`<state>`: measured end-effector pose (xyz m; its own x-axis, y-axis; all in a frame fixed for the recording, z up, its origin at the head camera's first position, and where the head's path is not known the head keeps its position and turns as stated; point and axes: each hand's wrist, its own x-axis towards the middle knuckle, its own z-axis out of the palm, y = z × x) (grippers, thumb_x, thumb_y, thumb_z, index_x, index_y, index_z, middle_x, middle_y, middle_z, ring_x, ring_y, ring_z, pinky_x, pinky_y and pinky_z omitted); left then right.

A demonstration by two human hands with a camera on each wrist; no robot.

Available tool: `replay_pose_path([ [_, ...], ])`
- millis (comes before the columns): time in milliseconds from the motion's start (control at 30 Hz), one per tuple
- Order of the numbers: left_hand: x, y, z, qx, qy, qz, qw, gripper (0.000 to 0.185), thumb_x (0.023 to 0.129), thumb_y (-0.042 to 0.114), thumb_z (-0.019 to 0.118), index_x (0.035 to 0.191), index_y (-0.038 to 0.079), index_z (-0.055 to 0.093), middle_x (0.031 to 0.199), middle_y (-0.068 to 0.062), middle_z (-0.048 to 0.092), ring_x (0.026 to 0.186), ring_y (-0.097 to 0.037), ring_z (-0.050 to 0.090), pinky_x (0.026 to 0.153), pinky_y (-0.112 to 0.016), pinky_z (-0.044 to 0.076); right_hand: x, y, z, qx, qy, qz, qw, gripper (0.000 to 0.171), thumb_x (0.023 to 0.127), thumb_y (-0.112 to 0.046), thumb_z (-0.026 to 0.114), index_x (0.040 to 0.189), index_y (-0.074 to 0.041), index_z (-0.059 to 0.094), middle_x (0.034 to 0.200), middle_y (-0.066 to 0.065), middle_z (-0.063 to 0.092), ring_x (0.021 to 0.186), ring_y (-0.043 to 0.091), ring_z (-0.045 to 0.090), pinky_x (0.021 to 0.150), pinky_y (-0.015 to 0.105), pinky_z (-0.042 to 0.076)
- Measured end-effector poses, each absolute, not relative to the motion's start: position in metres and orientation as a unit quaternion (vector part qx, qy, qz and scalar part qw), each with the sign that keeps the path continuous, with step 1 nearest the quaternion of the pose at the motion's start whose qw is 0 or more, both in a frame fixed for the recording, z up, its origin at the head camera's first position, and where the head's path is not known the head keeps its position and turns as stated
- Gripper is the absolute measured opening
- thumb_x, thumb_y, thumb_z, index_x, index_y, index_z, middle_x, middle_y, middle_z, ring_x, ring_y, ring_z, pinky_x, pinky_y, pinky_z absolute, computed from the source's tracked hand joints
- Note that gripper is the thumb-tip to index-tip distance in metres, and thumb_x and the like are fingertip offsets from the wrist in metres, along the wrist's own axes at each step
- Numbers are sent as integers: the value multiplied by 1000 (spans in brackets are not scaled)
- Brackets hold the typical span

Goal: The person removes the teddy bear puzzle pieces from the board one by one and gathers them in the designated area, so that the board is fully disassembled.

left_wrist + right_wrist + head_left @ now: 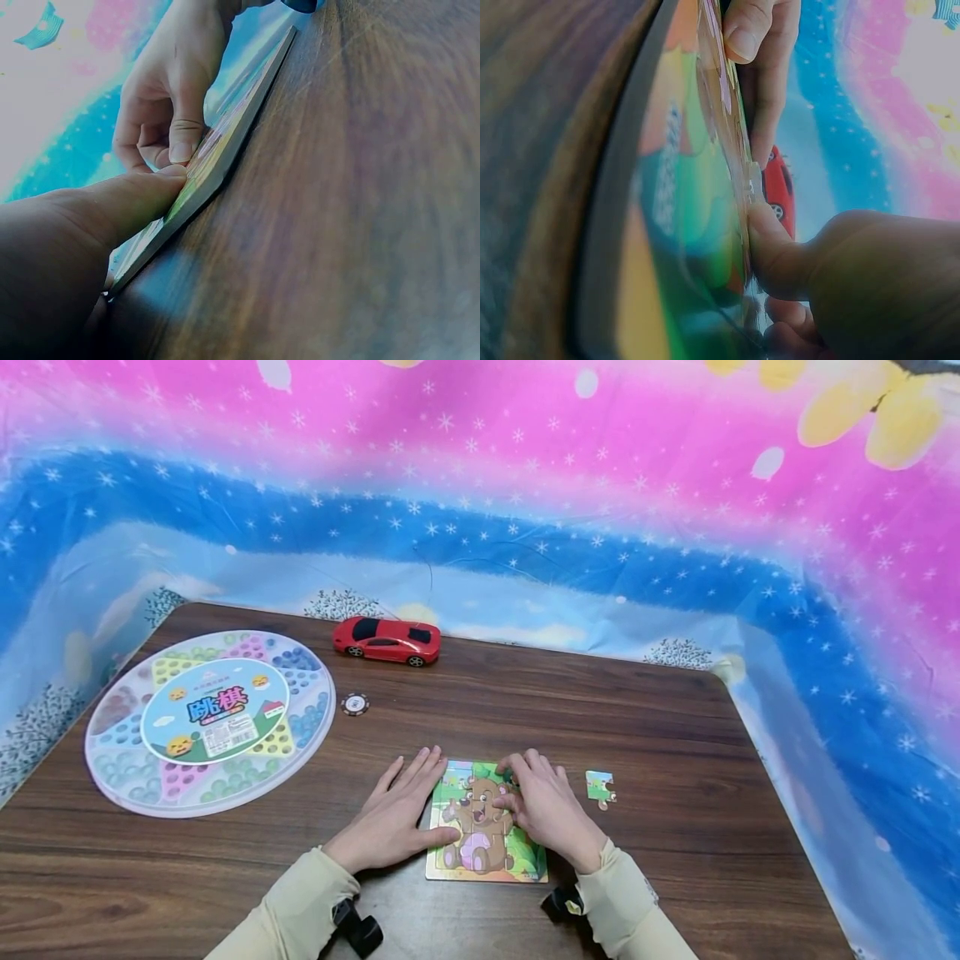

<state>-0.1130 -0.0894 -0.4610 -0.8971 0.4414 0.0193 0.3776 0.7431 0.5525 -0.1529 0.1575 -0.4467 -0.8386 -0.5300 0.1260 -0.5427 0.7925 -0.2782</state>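
Observation:
A jigsaw puzzle [477, 850] with a brown bear picture lies in its flat frame on the table. My left hand [396, 818] rests along its left edge, fingers straight, with the thumb laid on the picture. My right hand [551, 802] bends over the puzzle's upper right part and holds a puzzle piece [755, 180] between thumb and fingers, low against the picture. That hand hides most of the piece. To the right of the puzzle, a loose puzzle piece [598, 785] lies on the wood. In the left wrist view, both thumbs are near each other over the puzzle.
A round Chinese checkers set [311, 747] with marbles lies at the left of the brown table [660, 877]. Behind the puzzle stand a red toy car [386, 642] and a poker chip [356, 704]. A pink and blue cloth [480, 518] hangs around the table's far side.

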Motion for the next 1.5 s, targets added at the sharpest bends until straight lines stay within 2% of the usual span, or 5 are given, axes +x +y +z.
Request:
replay_pose_path([
  [500,-112,-90,-462,222,932,282,53,98,86,62,60,155,5,20,162,-11,12,149,-22,4,117,-46,-2,-152,157,-446,270,-936,224,8,26,92,-17,69,112,-20,53,93,-6,48,81,12,43,73,36,29],
  [700,-113,-89,-463,223,932,280,53,98,87,62,60,155,4,20,161,-11,13,149,-23,5,117,-46,-1,-152,156,-444,280,-925,258,6,26,90,-8,69,106,-19,52,87,-7,51,70,6,47,67,31,35],
  [900,-113,-89,-462,226,932,281,48,97,87,61,61,154,3,22,161,-13,15,149,-26,7,117,-49,0,-152,156,-443,284,-912,295,-17,30,88,1,67,105,-16,49,79,-8,52,63,3,52,50,23,45],
  [1333,-112,-89,-462,223,931,283,56,97,87,61,60,155,4,20,162,-12,12,149,-24,5,117,-46,-2,-153,160,-441,279,-891,355,-51,24,91,-5,67,106,-17,53,83,-6,53,65,11,52,53,25,48],
  [1500,-113,-89,-462,224,932,281,54,97,87,61,60,155,4,20,162,-12,12,149,-24,4,117,-47,-2,-157,169,-437,292,-866,406,-22,18,92,-13,68,105,-20,57,83,-8,57,66,11,55,55,26,50],
])
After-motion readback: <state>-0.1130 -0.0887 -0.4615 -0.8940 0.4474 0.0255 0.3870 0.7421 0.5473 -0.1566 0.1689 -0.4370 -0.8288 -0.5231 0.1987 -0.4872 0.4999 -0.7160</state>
